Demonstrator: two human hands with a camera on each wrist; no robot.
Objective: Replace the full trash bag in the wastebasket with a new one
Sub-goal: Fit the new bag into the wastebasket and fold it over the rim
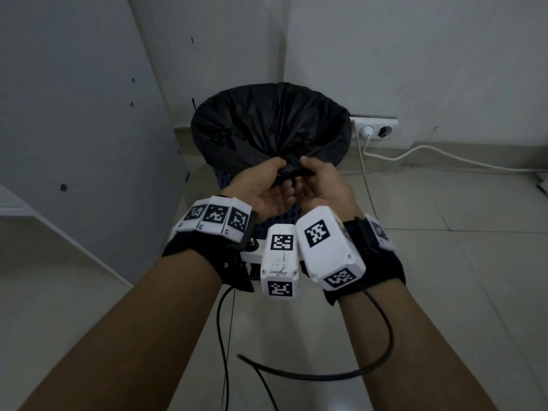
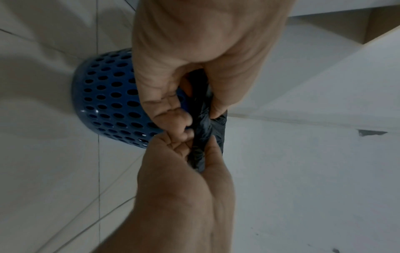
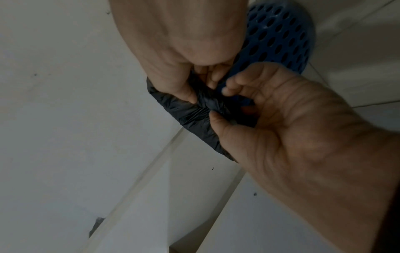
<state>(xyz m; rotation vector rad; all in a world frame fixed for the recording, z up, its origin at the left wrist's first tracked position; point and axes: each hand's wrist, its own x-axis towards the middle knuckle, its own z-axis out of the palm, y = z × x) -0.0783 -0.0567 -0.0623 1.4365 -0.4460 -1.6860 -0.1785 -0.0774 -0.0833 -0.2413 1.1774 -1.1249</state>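
Your blue perforated wastebasket (image 1: 225, 178) stands on the tiled floor (image 1: 444, 292) in the corner, close to a white wall socket (image 1: 375, 127) and its cable (image 1: 444, 157). The black trash bag (image 1: 267, 126) lines it, the film draped over the whole rim and gathered toward you into 1 bunched fold at the near edge.

You have both hands on that fold. Your left hand (image 1: 264, 185) pinches it between thumb and curled fingers (image 2: 173, 118), and your right hand (image 1: 321, 185) pinches it just beside, thumb against forefinger. The 2 grips nearly touch, with a short twist of film between them.

From here, the likely trouble is the thin plastic. If you pull the 2 pinches apart, it could stretch or tear at the twist. If you haul toward yourself with the far rim still hooked, the light basket could tip or slide your way, perhaps toward the cable. A slipped pinch would let the gathered neck spring open. How full the bag is cannot be told, so lift gently.
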